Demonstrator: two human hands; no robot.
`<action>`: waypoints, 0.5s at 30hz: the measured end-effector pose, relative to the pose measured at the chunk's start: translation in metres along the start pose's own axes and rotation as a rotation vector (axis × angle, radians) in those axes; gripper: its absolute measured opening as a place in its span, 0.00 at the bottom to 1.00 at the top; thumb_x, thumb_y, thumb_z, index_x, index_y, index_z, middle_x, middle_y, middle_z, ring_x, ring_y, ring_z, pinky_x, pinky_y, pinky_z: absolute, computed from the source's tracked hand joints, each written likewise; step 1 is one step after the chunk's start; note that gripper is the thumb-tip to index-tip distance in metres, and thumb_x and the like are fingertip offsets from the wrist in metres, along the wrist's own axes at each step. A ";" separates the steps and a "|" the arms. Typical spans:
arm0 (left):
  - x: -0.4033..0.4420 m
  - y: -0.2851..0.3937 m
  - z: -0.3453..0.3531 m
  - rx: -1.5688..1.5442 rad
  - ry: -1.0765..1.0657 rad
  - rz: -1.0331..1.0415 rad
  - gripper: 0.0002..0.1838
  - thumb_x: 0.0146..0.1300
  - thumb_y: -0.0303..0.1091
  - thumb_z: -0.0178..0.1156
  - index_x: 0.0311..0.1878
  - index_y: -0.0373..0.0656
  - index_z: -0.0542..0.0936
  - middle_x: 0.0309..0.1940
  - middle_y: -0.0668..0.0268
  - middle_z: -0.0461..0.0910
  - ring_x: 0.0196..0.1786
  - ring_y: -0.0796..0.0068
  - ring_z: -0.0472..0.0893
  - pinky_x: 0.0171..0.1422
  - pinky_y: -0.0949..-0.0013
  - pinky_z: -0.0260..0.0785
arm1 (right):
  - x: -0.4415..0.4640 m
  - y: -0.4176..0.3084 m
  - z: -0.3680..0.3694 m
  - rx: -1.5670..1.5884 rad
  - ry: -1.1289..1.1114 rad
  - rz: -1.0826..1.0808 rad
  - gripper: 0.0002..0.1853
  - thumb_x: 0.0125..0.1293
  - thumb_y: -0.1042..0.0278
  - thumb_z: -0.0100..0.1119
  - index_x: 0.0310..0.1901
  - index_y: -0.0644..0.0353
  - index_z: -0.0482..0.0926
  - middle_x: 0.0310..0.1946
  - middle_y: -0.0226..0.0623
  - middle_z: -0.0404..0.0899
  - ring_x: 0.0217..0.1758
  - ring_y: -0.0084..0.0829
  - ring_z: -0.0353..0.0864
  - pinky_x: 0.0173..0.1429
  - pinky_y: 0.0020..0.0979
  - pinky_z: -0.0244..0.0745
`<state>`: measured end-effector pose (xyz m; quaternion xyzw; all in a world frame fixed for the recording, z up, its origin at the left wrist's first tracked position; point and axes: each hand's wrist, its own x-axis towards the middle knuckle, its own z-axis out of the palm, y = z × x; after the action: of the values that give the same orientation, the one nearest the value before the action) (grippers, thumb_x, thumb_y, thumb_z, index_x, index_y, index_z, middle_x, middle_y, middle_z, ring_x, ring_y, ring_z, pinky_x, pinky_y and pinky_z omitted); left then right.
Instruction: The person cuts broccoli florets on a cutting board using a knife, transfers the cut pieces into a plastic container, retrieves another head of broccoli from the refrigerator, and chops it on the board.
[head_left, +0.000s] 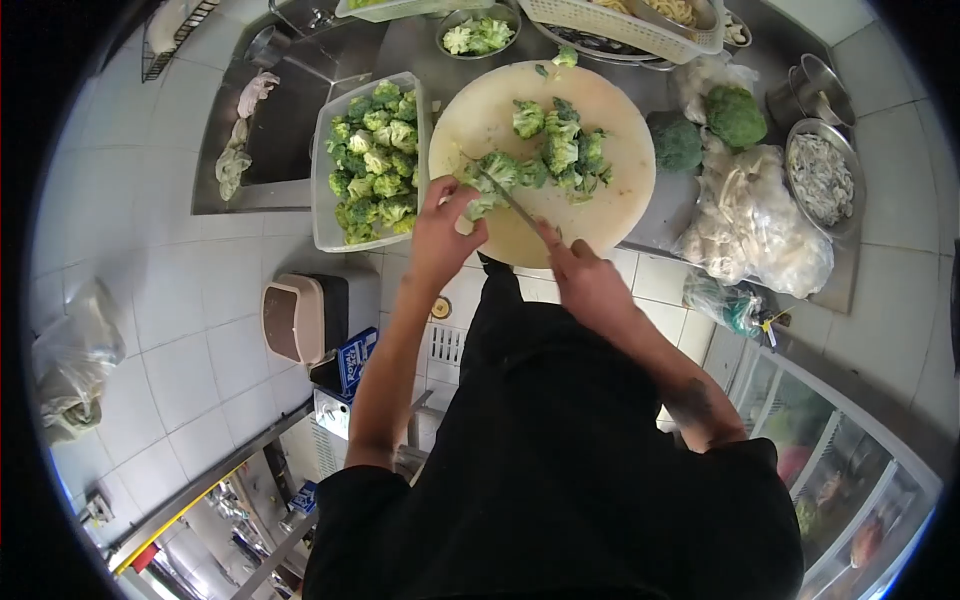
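Note:
My right hand point(590, 285) is wrapped round the handle of a kitchen knife point(512, 203). The blade points up and left across the round cutting board point(625, 110), against a piece of broccoli point(497, 170). At the board's lower left edge, my left hand point(443, 232) has its thumb and fingers curled on a small broccoli floret point(481, 206), partly hidden by the fingers. Several more cut florets point(563, 145) lie in a pile to the right of the blade.
Left of the board stands a white container point(322, 190) full of florets, beside a sink point(275, 165). On the right are whole broccoli heads point(735, 115), a plastic bag of pale food point(755, 225) and a metal bowl point(848, 205). A white basket point(640, 40) sits behind.

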<state>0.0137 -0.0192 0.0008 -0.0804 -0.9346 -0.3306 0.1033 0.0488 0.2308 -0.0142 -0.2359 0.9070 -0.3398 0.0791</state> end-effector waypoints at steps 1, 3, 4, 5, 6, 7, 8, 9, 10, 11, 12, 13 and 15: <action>0.002 -0.004 0.001 0.038 0.024 0.048 0.22 0.51 0.27 0.73 0.52 0.45 0.83 0.54 0.57 0.74 0.54 0.53 0.83 0.55 0.57 0.79 | 0.003 -0.005 -0.001 -0.044 -0.011 0.022 0.32 0.74 0.70 0.53 0.79 0.51 0.61 0.31 0.55 0.79 0.27 0.57 0.83 0.32 0.51 0.83; 0.003 -0.005 0.002 -0.003 0.017 0.050 0.22 0.51 0.28 0.73 0.52 0.46 0.83 0.54 0.56 0.75 0.55 0.53 0.83 0.56 0.57 0.79 | 0.006 -0.014 -0.021 -0.022 -0.037 0.042 0.33 0.73 0.70 0.53 0.79 0.52 0.61 0.31 0.56 0.79 0.27 0.57 0.83 0.33 0.52 0.83; 0.006 -0.005 -0.001 -0.033 0.009 0.048 0.22 0.52 0.28 0.73 0.52 0.46 0.83 0.55 0.56 0.75 0.55 0.53 0.83 0.57 0.57 0.79 | 0.010 -0.017 -0.028 0.009 -0.064 0.057 0.34 0.72 0.71 0.54 0.79 0.53 0.60 0.31 0.57 0.79 0.27 0.58 0.83 0.34 0.53 0.83; 0.006 -0.003 -0.001 -0.029 -0.022 0.019 0.22 0.52 0.30 0.73 0.53 0.46 0.82 0.56 0.56 0.75 0.55 0.53 0.83 0.59 0.57 0.78 | 0.011 -0.019 -0.028 0.012 -0.068 0.051 0.34 0.72 0.71 0.54 0.79 0.53 0.60 0.31 0.57 0.79 0.27 0.58 0.83 0.34 0.53 0.83; 0.006 -0.006 -0.002 -0.025 -0.019 0.015 0.22 0.52 0.30 0.73 0.53 0.46 0.82 0.56 0.56 0.75 0.55 0.53 0.83 0.59 0.57 0.78 | 0.011 -0.019 -0.028 0.002 -0.065 0.043 0.35 0.71 0.72 0.55 0.79 0.53 0.60 0.31 0.58 0.80 0.28 0.59 0.84 0.34 0.53 0.83; 0.006 -0.008 -0.001 -0.010 -0.018 0.019 0.23 0.52 0.30 0.73 0.53 0.46 0.83 0.56 0.56 0.75 0.56 0.53 0.83 0.59 0.57 0.78 | 0.011 -0.019 -0.028 -0.009 -0.062 0.039 0.36 0.70 0.72 0.56 0.79 0.53 0.59 0.32 0.59 0.80 0.28 0.59 0.84 0.35 0.54 0.83; 0.007 -0.011 0.002 0.001 -0.016 0.024 0.23 0.51 0.30 0.73 0.53 0.45 0.83 0.56 0.56 0.75 0.56 0.53 0.83 0.59 0.57 0.78 | 0.013 -0.015 -0.019 -0.012 -0.064 0.041 0.36 0.70 0.72 0.56 0.79 0.53 0.59 0.32 0.59 0.80 0.28 0.59 0.84 0.35 0.54 0.83; 0.009 -0.014 -0.001 0.039 -0.001 0.045 0.23 0.51 0.30 0.73 0.53 0.45 0.83 0.57 0.56 0.75 0.56 0.53 0.83 0.58 0.56 0.78 | 0.020 -0.014 -0.009 0.007 -0.027 0.046 0.34 0.72 0.71 0.55 0.79 0.52 0.61 0.31 0.57 0.79 0.29 0.58 0.83 0.37 0.54 0.81; 0.010 -0.015 -0.001 0.036 0.008 0.046 0.23 0.51 0.30 0.73 0.53 0.45 0.83 0.57 0.56 0.75 0.56 0.53 0.83 0.58 0.56 0.78 | 0.024 -0.012 -0.005 0.027 0.010 0.048 0.33 0.74 0.70 0.55 0.79 0.50 0.62 0.29 0.55 0.78 0.30 0.58 0.82 0.39 0.55 0.80; 0.010 -0.016 -0.001 0.030 0.001 0.037 0.23 0.51 0.30 0.73 0.53 0.45 0.83 0.57 0.56 0.75 0.55 0.53 0.83 0.58 0.56 0.78 | 0.021 -0.008 -0.006 0.024 0.010 0.041 0.33 0.74 0.70 0.55 0.79 0.50 0.62 0.29 0.55 0.78 0.30 0.58 0.82 0.39 0.55 0.80; 0.009 -0.016 -0.004 0.029 -0.008 0.025 0.23 0.51 0.30 0.73 0.53 0.45 0.83 0.57 0.56 0.75 0.55 0.53 0.83 0.58 0.56 0.78 | 0.019 -0.018 -0.022 0.007 -0.037 0.062 0.33 0.73 0.69 0.56 0.79 0.50 0.62 0.30 0.55 0.78 0.31 0.58 0.83 0.40 0.55 0.80; 0.008 -0.013 -0.005 0.036 -0.007 0.023 0.23 0.51 0.30 0.73 0.53 0.45 0.83 0.57 0.56 0.75 0.55 0.53 0.83 0.58 0.56 0.78 | 0.019 -0.025 -0.031 -0.006 -0.082 0.086 0.33 0.73 0.69 0.56 0.79 0.50 0.62 0.30 0.55 0.78 0.32 0.58 0.83 0.41 0.55 0.80; 0.007 -0.005 0.002 -0.039 0.002 -0.005 0.22 0.50 0.28 0.74 0.51 0.44 0.84 0.56 0.55 0.77 0.54 0.53 0.83 0.58 0.57 0.77 | 0.020 -0.028 -0.035 -0.001 -0.094 0.096 0.33 0.73 0.69 0.56 0.79 0.50 0.62 0.30 0.56 0.79 0.33 0.58 0.83 0.41 0.55 0.80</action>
<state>0.0058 -0.0213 -0.0021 -0.0799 -0.9281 -0.3493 0.1016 0.0308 0.2226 0.0305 -0.2080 0.9127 -0.3236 0.1376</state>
